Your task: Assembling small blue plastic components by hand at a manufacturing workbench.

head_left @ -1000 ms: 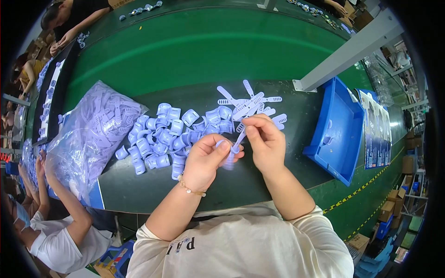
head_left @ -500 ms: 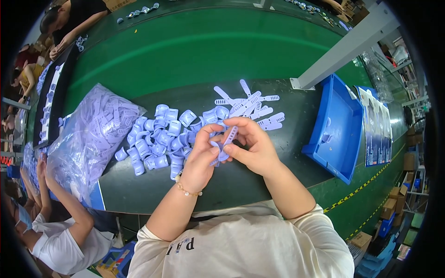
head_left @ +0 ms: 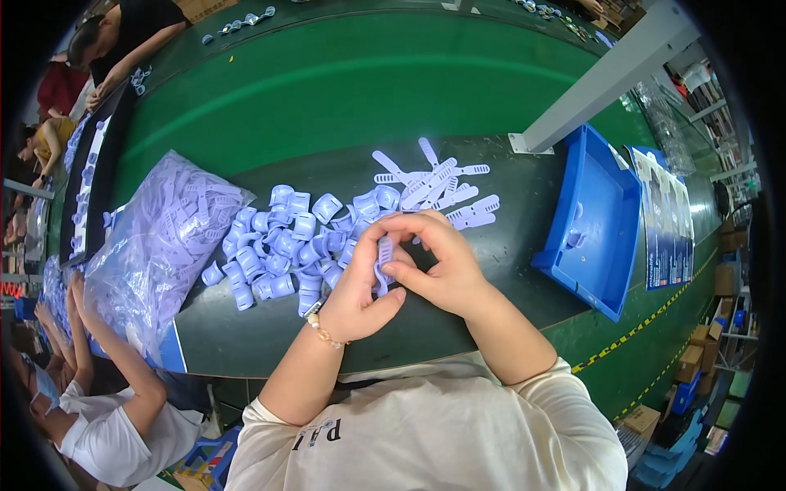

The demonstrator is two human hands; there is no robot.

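Note:
Close together over the near part of the dark table, my left hand (head_left: 367, 286) and my right hand (head_left: 434, 255) both grip a small lavender slotted strap (head_left: 385, 255). My right thumb presses on it while the left fingers curl behind. Whether a curved piece is joined to its lower end is hidden by the fingers. Left of my hands lies a heap of curved lavender-blue plastic pieces (head_left: 282, 245), partly covered by my left hand. Just beyond my right hand, several loose slotted straps (head_left: 430, 186) lie crossed in a pile.
A clear plastic bag (head_left: 164, 237) full of straps lies at left, beside a long black tray (head_left: 106, 172). At right stand a blue bin (head_left: 602, 245) holding a few small pieces and a grey metal post (head_left: 606, 82). Co-workers sit at the left and far left.
The strap has turned more upright and shifted slightly left between my hands. My left thumb has moved off it and now points right, below the strap.

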